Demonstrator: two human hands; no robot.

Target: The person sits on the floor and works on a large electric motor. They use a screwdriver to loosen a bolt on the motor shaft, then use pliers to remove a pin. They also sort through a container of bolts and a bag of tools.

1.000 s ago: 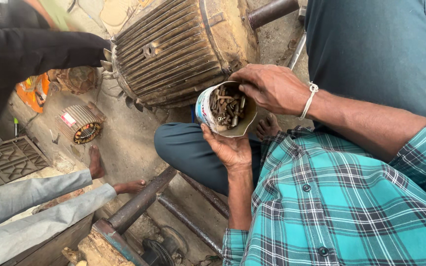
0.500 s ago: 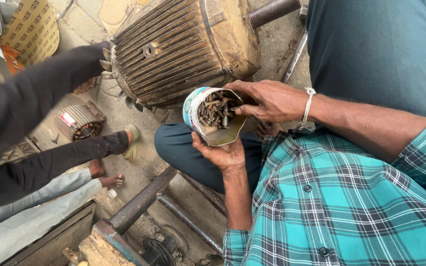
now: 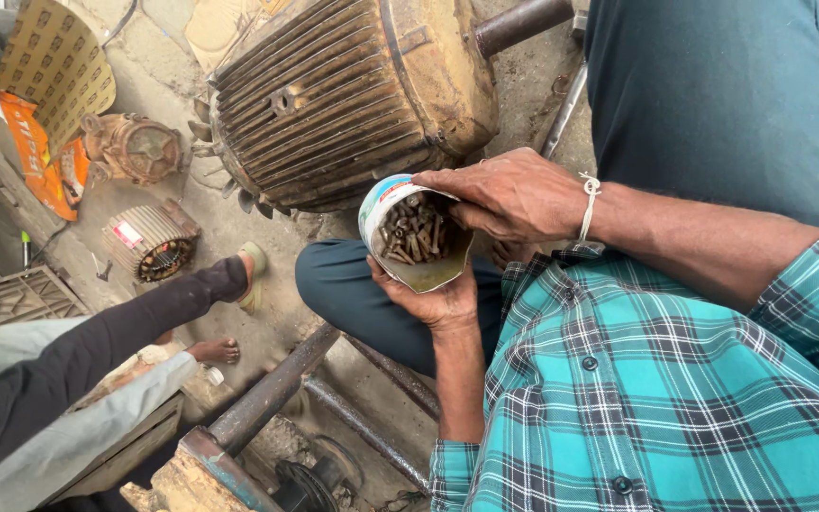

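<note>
My left hand (image 3: 433, 301) cups a dented tin can (image 3: 392, 210) from below, in front of my knee. The can is tilted toward me and holds several rusty bolts (image 3: 416, 232). My right hand (image 3: 514, 194), with a white thread around the wrist, clasps the can's right rim; the thumb lies over the opening and the fingers curl along the top edge. Just beyond the can lies a large ribbed electric motor housing (image 3: 334, 95) on the ground.
A small wound stator (image 3: 152, 242) and a rusty round housing (image 3: 135, 147) lie at the left. Another person's dark-clad limb (image 3: 116, 332), grey trouser leg (image 3: 68, 436) and bare foot (image 3: 212, 352) cross the lower left. Steel pipes (image 3: 272, 389) run below my hands. A metal grate (image 3: 11, 299) sits far left.
The can has shifted slightly left and now tilts more toward me. The other person's dark-clad limb has swung from the upper left down to the lower left.
</note>
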